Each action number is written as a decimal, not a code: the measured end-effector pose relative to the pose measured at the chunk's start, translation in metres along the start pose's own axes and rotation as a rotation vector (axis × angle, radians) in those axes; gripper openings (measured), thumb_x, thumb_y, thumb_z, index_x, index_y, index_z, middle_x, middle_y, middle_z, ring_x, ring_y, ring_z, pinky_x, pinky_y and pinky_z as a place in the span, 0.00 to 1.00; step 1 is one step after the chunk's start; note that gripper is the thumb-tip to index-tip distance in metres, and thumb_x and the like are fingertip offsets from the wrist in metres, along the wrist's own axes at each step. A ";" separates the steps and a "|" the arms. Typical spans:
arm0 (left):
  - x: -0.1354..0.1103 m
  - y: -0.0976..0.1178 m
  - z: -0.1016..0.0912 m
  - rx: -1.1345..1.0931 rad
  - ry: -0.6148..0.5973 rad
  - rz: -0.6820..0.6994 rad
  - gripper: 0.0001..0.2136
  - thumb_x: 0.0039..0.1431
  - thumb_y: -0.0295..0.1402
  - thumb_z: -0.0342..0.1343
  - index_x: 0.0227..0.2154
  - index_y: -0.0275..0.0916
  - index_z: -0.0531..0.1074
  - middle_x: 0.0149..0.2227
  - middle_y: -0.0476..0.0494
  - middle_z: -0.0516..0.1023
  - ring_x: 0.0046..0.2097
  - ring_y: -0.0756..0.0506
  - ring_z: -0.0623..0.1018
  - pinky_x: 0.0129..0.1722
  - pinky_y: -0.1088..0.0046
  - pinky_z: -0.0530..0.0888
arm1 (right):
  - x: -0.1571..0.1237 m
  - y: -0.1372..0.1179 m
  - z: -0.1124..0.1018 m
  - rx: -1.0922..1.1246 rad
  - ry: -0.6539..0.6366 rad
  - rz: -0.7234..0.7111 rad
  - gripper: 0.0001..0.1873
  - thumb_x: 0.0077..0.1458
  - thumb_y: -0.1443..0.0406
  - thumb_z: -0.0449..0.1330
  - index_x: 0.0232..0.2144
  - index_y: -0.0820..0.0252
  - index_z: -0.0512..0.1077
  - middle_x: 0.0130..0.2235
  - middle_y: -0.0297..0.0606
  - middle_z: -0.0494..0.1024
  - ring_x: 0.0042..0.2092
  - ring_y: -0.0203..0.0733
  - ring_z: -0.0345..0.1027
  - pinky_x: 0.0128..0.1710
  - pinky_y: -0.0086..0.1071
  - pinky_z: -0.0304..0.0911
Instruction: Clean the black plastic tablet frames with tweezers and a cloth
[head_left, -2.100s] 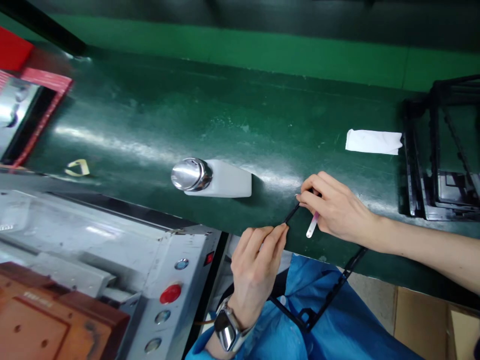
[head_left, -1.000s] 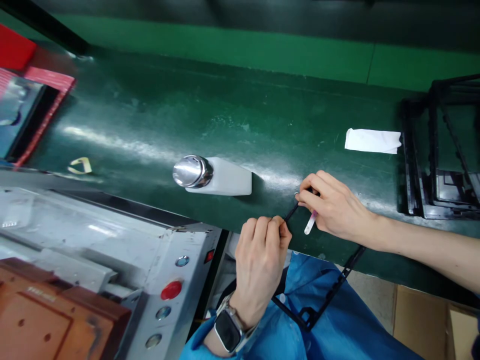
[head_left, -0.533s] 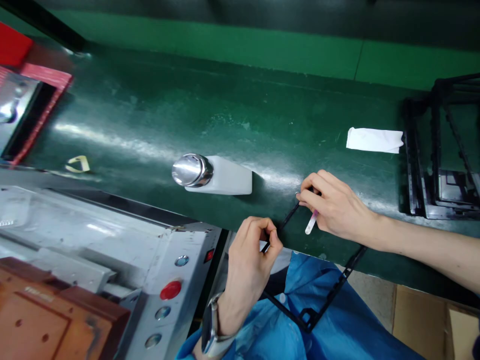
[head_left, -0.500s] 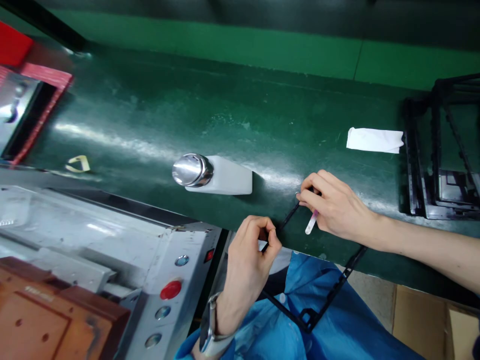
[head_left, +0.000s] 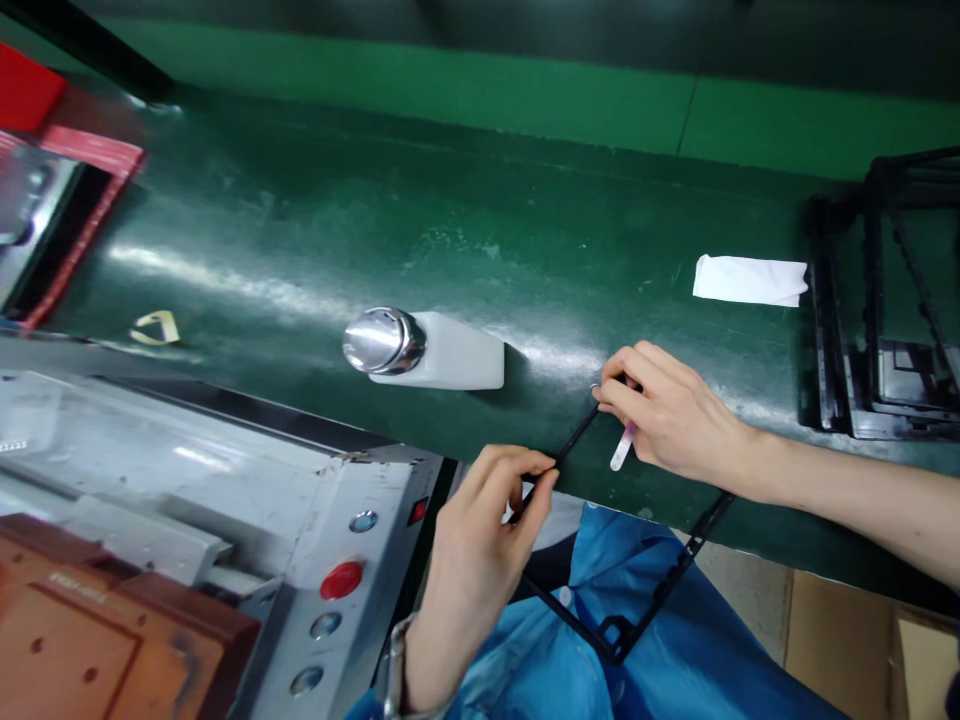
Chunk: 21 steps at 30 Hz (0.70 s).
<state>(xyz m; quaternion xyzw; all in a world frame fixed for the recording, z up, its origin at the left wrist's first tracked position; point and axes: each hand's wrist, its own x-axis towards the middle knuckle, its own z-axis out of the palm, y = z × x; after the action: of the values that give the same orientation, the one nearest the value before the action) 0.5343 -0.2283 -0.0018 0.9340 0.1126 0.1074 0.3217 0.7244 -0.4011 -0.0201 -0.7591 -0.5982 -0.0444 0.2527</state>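
A thin black plastic frame point(head_left: 660, 598) hangs over the near edge of the green bench, in front of a blue garment. My left hand point(head_left: 472, 540) is closed in a pinch on the frame's left side, thumb and forefinger meeting at the bar. Further along that side, my right hand point(head_left: 667, 420) grips the frame near its upper corner. A small stick point(head_left: 622, 448), white with a pink part, sticks out below the right fingers. Those fingers cover part of the frame and the stick's other end.
Left of my hands is a white bottle point(head_left: 461, 350) with a shiny metal top. A white cloth strip point(head_left: 750, 280) lies near stacked black frames point(head_left: 851, 400) at right. A yellowish loop point(head_left: 156, 328) lies at far left. A grey machine panel point(head_left: 352, 550) has a red button point(head_left: 341, 580).
My left hand has shifted slightly down and left, and its fingers have straightened somewhat along the bar. My right hand and the frame look nearly unmoved.
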 end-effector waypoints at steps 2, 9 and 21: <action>-0.006 0.002 0.006 0.087 0.040 0.069 0.05 0.72 0.25 0.62 0.46 0.41 0.76 0.42 0.47 0.78 0.37 0.50 0.79 0.41 0.75 0.77 | 0.000 0.000 0.000 0.001 -0.003 -0.002 0.16 0.60 0.84 0.53 0.39 0.66 0.76 0.42 0.50 0.77 0.39 0.47 0.62 0.37 0.38 0.61; -0.014 0.006 0.019 0.269 0.143 0.187 0.09 0.70 0.22 0.63 0.50 0.37 0.77 0.43 0.42 0.81 0.42 0.45 0.82 0.48 0.68 0.79 | 0.000 0.001 0.000 -0.003 -0.010 -0.006 0.16 0.59 0.83 0.53 0.39 0.66 0.76 0.42 0.50 0.77 0.40 0.48 0.62 0.37 0.39 0.63; -0.006 0.008 0.017 0.218 0.059 0.134 0.05 0.73 0.21 0.58 0.46 0.37 0.72 0.42 0.42 0.77 0.42 0.44 0.79 0.45 0.67 0.77 | 0.000 0.001 -0.002 0.001 -0.017 0.003 0.16 0.59 0.84 0.54 0.39 0.67 0.77 0.43 0.50 0.77 0.40 0.48 0.63 0.37 0.39 0.63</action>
<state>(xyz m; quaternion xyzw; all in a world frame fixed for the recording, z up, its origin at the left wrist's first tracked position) 0.5342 -0.2455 -0.0107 0.9653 0.0704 0.1430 0.2068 0.7256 -0.4023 -0.0192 -0.7601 -0.5995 -0.0372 0.2480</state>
